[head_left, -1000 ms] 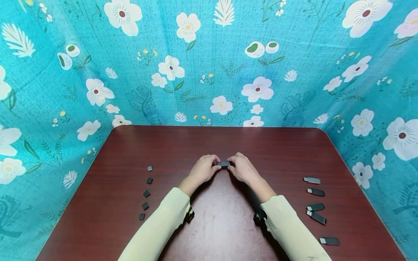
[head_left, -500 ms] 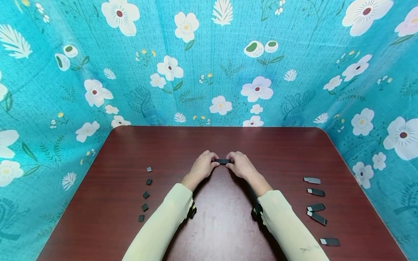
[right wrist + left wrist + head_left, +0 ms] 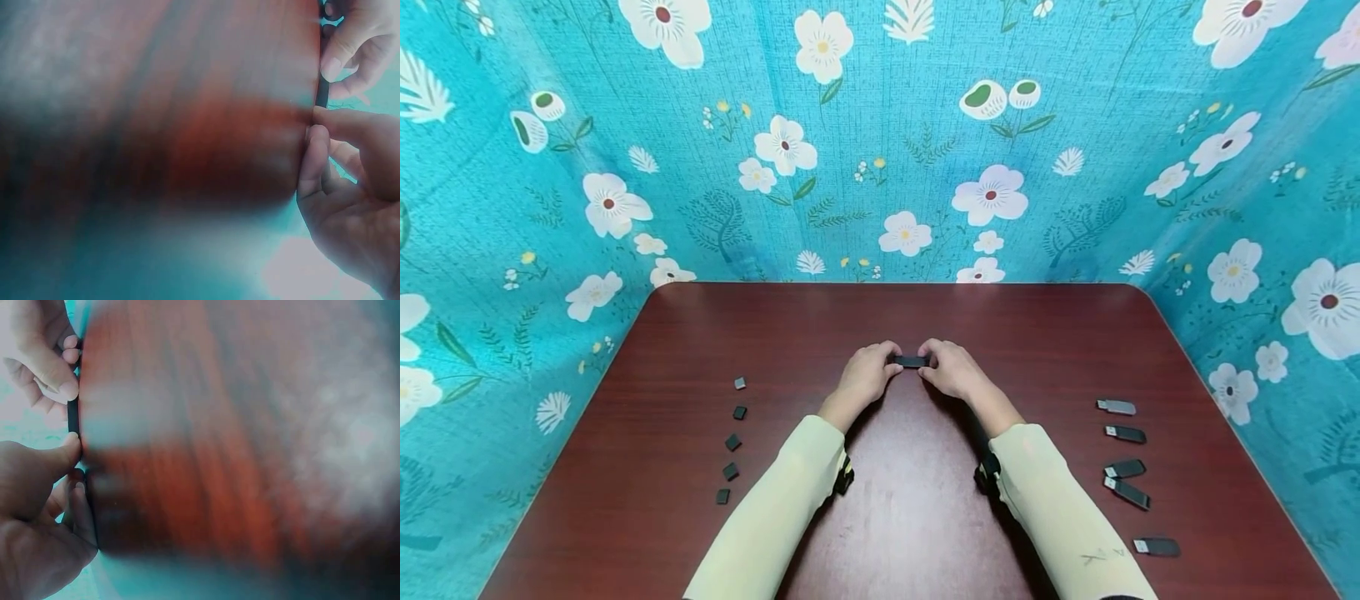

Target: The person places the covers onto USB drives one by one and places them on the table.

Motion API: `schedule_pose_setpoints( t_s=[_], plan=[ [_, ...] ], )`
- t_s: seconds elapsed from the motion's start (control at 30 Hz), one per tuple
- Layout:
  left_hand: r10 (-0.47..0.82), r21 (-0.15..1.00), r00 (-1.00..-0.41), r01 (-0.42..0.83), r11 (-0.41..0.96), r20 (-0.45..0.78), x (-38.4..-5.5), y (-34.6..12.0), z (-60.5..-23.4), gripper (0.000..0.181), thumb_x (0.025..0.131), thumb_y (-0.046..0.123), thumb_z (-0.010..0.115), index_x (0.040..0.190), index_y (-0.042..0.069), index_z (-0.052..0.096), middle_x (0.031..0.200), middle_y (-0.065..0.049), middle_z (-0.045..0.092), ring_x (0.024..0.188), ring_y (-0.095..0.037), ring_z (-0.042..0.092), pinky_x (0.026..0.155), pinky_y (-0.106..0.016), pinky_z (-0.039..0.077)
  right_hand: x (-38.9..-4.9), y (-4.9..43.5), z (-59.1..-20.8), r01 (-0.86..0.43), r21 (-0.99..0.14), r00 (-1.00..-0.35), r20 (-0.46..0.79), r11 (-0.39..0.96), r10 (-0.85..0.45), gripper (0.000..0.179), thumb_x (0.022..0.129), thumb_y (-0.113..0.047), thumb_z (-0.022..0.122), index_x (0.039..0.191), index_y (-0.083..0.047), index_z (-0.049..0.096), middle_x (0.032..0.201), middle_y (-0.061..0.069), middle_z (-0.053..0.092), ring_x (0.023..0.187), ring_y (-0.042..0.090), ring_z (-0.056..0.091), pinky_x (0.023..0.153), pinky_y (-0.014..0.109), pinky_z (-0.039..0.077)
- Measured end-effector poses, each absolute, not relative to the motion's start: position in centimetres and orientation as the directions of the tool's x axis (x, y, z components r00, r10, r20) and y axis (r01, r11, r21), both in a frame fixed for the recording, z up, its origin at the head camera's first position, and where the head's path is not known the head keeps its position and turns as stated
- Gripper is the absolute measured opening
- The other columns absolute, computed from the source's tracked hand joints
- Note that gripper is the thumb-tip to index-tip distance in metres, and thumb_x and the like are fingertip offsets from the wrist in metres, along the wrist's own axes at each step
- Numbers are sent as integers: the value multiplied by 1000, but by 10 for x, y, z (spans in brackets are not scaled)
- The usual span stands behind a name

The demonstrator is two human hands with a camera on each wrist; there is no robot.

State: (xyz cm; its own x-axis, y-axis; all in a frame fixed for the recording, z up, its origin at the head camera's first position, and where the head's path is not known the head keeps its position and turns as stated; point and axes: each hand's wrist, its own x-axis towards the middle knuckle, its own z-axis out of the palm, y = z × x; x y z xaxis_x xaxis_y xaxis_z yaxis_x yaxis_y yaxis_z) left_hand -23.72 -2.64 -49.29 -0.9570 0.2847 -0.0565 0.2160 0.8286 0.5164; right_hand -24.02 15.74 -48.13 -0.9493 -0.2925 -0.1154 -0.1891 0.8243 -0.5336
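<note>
Both hands hold one dark USB flash drive [image 3: 912, 362] level between them over the middle of the table. My left hand [image 3: 867, 372] pinches its left end between thumb and fingers. At the other end, the right hand [image 3: 952, 368] grips it the same way, and the fingertips cover both tips. In the left wrist view the drive [image 3: 74, 417] shows as a thin black strip between the two thumbs. A short stretch of the drive [image 3: 322, 92] also appears at the edge of the right wrist view, mostly hidden by fingers.
Several small caps, such as a black cap [image 3: 733, 442] and a silver cap [image 3: 740, 383], form a column at left. Several uncapped flash drives lie at right, including a silver drive [image 3: 1116, 407] and a black drive [image 3: 1157, 547]. A flowered curtain [image 3: 850, 167] stands behind the table [image 3: 1000, 317].
Both hands, with the flash drive between them, have shifted slightly toward the table's far edge. The head view has moved a little too. The caps and other drives stay in place.
</note>
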Motion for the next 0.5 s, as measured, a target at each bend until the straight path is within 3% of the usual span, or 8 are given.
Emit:
schedule_pose_setpoints(
  t_s=[0.23, 0.5],
  plan=[
    [260, 514, -963, 191, 836, -66, -235, -28, -487, 29, 101, 28, 63, 127, 17, 62, 121, -5, 68, 115, -28, 62, 97, -44, 49, -239, 155, -478, -186, -545, -954, -100, 817, -284, 27, 94, -12, 71, 119, -5, 63, 95, 10, 62, 89, 26, 58, 83, 43, 49],
    [232, 553, -968, 141, 821, -99, -232, -29, -491, 35, 101, 28, 64, 132, 12, 59, 93, 0, 62, 82, -16, 58, 78, -35, 50, -238, 161, -480, -161, -587, -954, -113, 794, -276, 38, 94, -13, 71, 128, -3, 59, 97, 9, 64, 91, 25, 60, 85, 42, 49]
  ],
)
